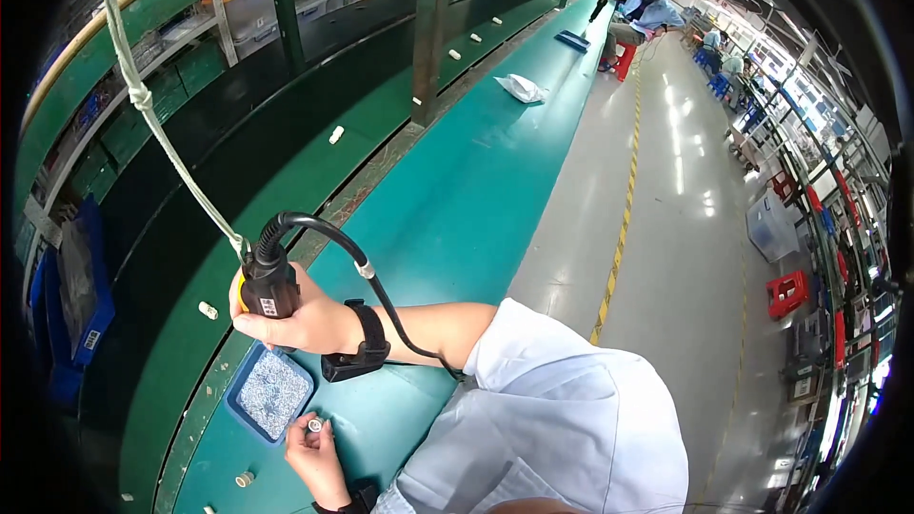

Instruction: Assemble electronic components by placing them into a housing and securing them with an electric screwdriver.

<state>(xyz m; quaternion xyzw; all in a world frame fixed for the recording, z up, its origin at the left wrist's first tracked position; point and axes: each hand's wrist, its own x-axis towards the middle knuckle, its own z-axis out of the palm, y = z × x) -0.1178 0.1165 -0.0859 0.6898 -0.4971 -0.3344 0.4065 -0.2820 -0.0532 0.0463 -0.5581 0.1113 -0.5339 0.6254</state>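
Note:
My right hand [300,316] is wrapped round a black electric screwdriver [270,278], held upright. A cord [176,157] runs up from its top, and a black cable [352,249] curves away to the right; the bit is hidden behind the hand. Below it, a blue tray [249,426] holds many tiny silvery pieces [274,390] that look like screws. Close to the tray's near right corner, my left hand [312,462] pinches a small round white fitting [315,425] between thumb and fingers. A similar cream-coloured fitting [245,479] stands on the green bench to its left.
Left of the green bench [457,200] runs a dark green conveyor belt [276,171] carrying several scattered white fittings [336,134]. A green post [430,33] rises between them. Farther along lie a white plastic bag [522,88] and another blue tray [572,40]. People [647,14] sit at the far end.

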